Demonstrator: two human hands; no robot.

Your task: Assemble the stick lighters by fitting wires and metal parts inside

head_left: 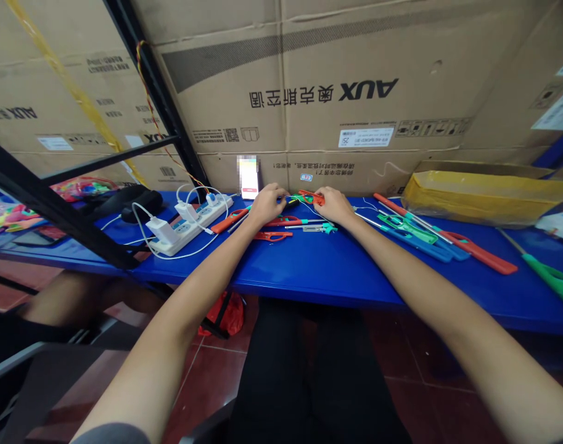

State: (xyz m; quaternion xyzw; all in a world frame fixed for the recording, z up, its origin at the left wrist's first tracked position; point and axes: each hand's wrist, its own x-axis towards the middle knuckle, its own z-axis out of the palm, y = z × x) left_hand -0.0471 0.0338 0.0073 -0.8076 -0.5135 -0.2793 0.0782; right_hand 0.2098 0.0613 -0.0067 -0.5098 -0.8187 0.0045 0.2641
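Blue bench (327,265) before cardboard (318,132); at twelve o'clock my right hand (337,206) pinches an orange part (317,199), likely to steady it for my left hand (265,206), whose hold I cannot tell.

From here I count one table (309,277), one phone (250,185), one power strip (179,237) with two white chargers (164,233), one yellow box (475,196) and one red bag (232,314). To the right, two blue lighter handles (427,248) and two green handles (547,277); the middle lighter parts (283,222) overlap too much to count.
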